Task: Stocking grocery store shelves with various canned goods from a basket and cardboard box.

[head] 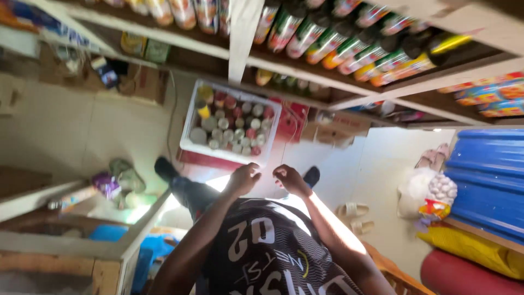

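Left hand [244,177] and right hand [289,178] were curled, close together, holding nothing I could see, crate [192,143] of bottles [234,127] sat on the floor [120,131] just past them, shelf [305,68] above.

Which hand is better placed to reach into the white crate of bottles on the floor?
Left, probably. The left hand sits just short of the near rim of the white crate, in line with its bottles. The right hand is off past the crate's right corner.
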